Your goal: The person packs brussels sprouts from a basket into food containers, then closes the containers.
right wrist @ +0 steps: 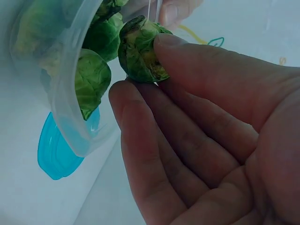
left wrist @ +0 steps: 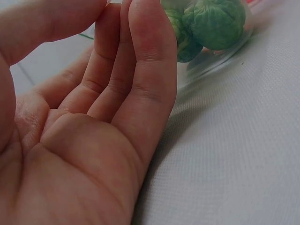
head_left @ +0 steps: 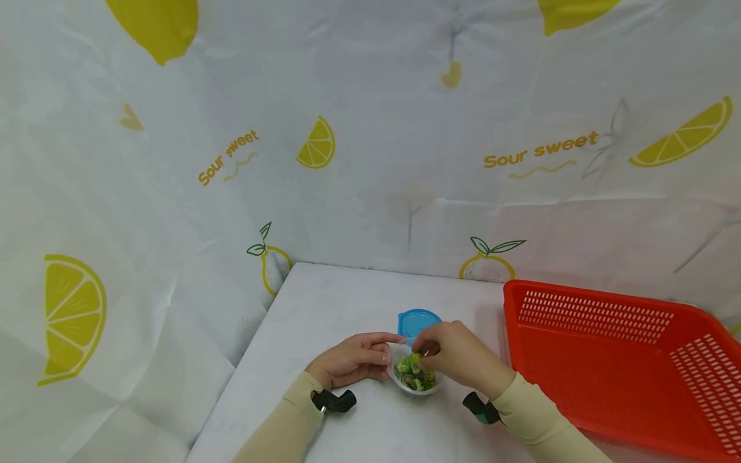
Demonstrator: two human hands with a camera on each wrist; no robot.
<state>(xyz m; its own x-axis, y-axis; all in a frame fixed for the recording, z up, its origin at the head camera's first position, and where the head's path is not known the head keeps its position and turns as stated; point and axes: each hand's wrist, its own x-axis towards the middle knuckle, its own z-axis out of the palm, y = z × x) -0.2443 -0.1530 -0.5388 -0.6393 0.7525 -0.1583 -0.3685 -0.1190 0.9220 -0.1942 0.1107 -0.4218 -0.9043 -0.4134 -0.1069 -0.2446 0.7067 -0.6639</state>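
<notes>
A small clear plastic container [head_left: 395,384] holds several green Brussels sprouts [head_left: 415,382] on the white table. At its left side my left hand [head_left: 356,357] holds it, with the thumb and fingers at the rim; the left wrist view shows these fingers bent against the wall. My right hand [head_left: 460,354] pinches one Brussels sprout [right wrist: 143,49] between thumb and fingers, over the container's opening. That sprout has brownish patches and a dark cut end. More sprouts [right wrist: 91,82] lie inside, close beside the pinched one. Behind the container is a blue lid [head_left: 413,319].
A large red plastic basket [head_left: 585,360] with slotted walls stands at the right of the table. A white cloth [head_left: 376,161] with lemon prints hangs behind and to the left. Each wrist wears a black mount [head_left: 336,401].
</notes>
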